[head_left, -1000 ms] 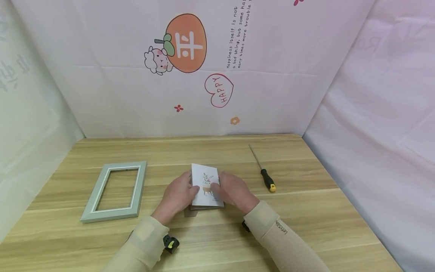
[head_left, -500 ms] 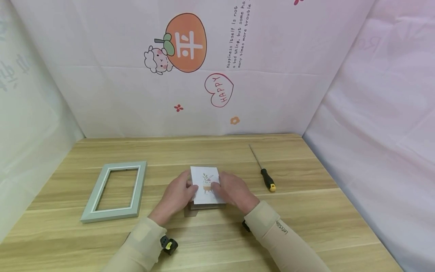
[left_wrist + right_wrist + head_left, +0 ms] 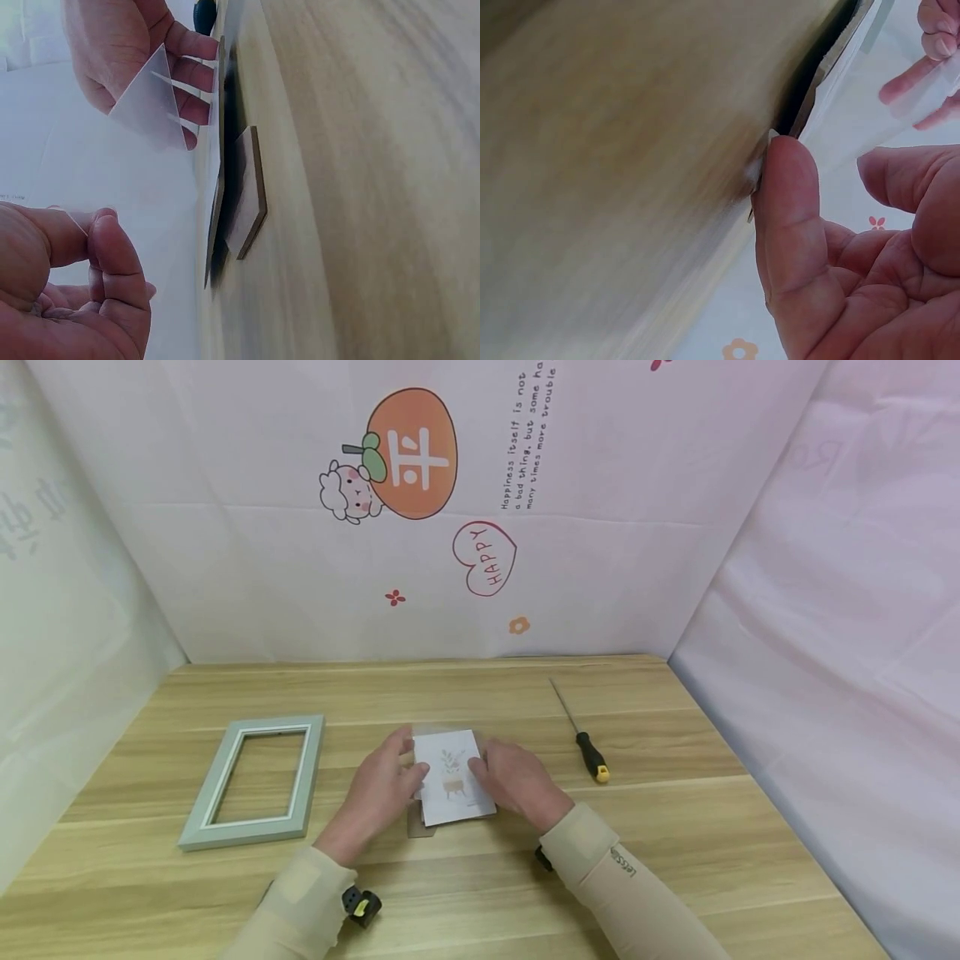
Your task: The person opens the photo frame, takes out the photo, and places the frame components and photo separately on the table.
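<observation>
A white card [image 3: 452,785] printed with a potted plant lies on a brown backing board [image 3: 220,161]. Over it, a clear sheet [image 3: 154,97] stands away from the card, as both wrist views show. My left hand [image 3: 381,777] pinches that sheet between thumb and fingertips at its left edge. On the other side, my right hand [image 3: 517,777] has its fingers along the board's edge, while its thumb tip sits at the clear sheet, with a gap between thumb and fingers in the right wrist view. A small brown flap [image 3: 247,191] juts from under the board.
To the left lies a pale green picture frame [image 3: 303,802] without a panel in it. A screwdriver [image 3: 591,758] with a black and yellow handle rests at the right. White printed cloth [image 3: 300,593] walls off the back and sides of the wooden table [image 3: 480,893].
The card, tilted between both hands a second ago, has lowered onto the board and turned slightly. My left hand has shifted left and pinches the clear sheet; my right hand is nearly still.
</observation>
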The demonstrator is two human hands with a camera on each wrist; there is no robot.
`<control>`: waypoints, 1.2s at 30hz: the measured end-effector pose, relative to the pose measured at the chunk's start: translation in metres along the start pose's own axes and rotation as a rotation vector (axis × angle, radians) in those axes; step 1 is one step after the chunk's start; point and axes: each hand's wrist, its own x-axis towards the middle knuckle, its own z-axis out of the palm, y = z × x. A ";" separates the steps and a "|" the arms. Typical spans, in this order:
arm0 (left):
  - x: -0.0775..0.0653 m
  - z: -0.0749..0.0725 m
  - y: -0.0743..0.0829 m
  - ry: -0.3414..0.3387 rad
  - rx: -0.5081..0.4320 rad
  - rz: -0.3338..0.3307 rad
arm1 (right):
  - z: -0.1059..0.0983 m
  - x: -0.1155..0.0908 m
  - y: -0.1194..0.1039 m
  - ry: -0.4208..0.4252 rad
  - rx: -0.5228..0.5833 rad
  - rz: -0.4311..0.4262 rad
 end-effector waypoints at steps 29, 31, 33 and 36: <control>-0.008 -0.077 -0.018 0.132 0.394 0.064 | 0.000 0.000 0.001 -0.003 -0.041 -0.016; -0.008 -0.078 -0.021 0.145 0.430 0.072 | 0.000 0.000 0.001 -0.001 -0.045 -0.019; -0.008 -0.079 -0.024 0.156 0.463 0.083 | 0.000 0.000 0.000 -0.003 -0.049 -0.019; -0.009 -0.078 -0.029 0.164 0.519 0.102 | 0.000 0.000 0.000 -0.007 -0.050 -0.015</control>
